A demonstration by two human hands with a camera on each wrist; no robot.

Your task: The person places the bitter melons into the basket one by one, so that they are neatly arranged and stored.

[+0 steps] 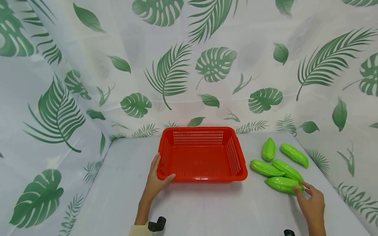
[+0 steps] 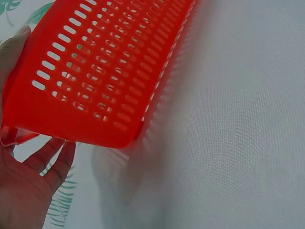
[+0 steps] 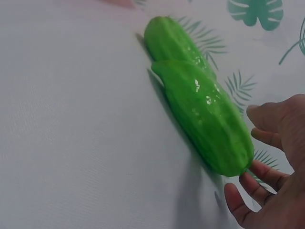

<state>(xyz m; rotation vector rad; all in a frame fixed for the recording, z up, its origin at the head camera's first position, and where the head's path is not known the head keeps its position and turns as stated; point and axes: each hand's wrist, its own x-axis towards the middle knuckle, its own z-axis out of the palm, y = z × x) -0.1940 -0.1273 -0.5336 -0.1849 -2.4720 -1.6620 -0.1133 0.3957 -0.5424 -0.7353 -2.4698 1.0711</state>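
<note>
A red perforated plastic basket (image 1: 203, 178) stands on the white surface, its inside showing bare. My left hand (image 1: 156, 179) holds its near left corner, thumb on the front rim and fingers along the left side; the left wrist view shows the fingers (image 2: 59, 160) against the basket wall (image 2: 109, 81). To the right lie several glossy green cucumbers. At the nearest cucumber (image 1: 282, 184), my right hand (image 1: 311, 200) has its fingers spread around the right end. In the right wrist view, fingertips touch that cucumber's (image 3: 205, 114) end while the thumb stands apart.
Behind the nearest one lie more cucumbers: one (image 1: 267, 168) toward the basket, one (image 1: 287, 169) touching it, one (image 1: 268, 149) upright at the back and one (image 1: 294, 154) near the right edge. Leaf-printed white sheeting (image 1: 183, 72) walls in the back and sides.
</note>
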